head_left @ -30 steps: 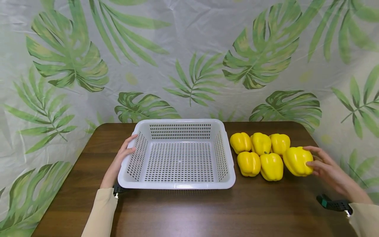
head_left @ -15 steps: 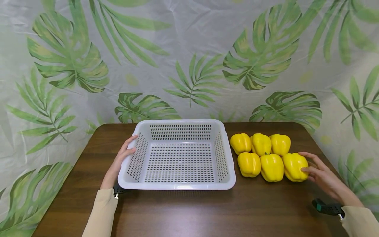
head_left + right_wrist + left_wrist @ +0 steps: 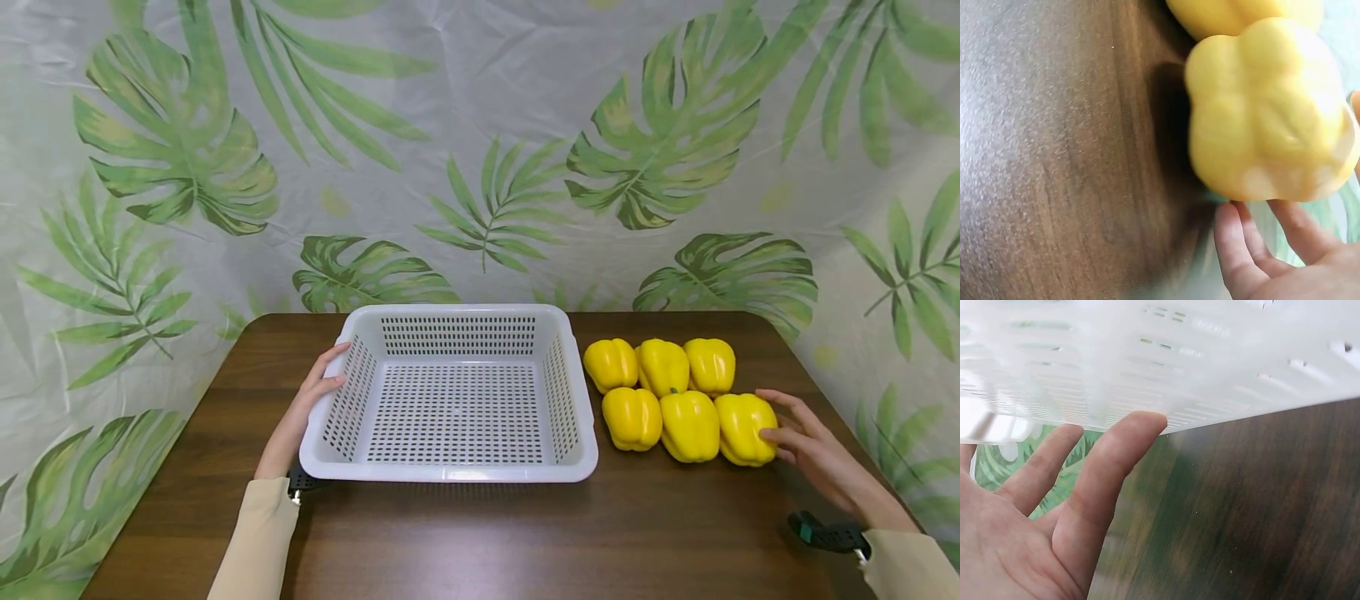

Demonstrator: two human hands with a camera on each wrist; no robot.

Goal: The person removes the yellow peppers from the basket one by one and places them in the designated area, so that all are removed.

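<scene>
In the head view, a white perforated plastic basket (image 3: 448,473) stands on the table. My left hand (image 3: 309,402) rests at its left rim, and in the left wrist view the extended fingers (image 3: 1100,469) touch the outer wall. To the basket's right, yellow bell peppers lie in two rows of three. My right hand (image 3: 813,454) holds the right end of the near row's rightmost yellow bell pepper (image 3: 744,429) by its fingertips. That pepper (image 3: 1266,119) fills much of the right wrist view, with fingertips at its lower and right edges.
Beside the held pepper lies another near-row bell pepper (image 3: 690,427). The far row includes a bell pepper (image 3: 710,365) by the table's back. Behind the brown wooden table (image 3: 465,542) hangs a leaf-print cloth (image 3: 495,100).
My right hand has lowered the raised pepper onto the table beside the near row, then shifted it slightly toward me. My left hand and the basket have stayed in place.
</scene>
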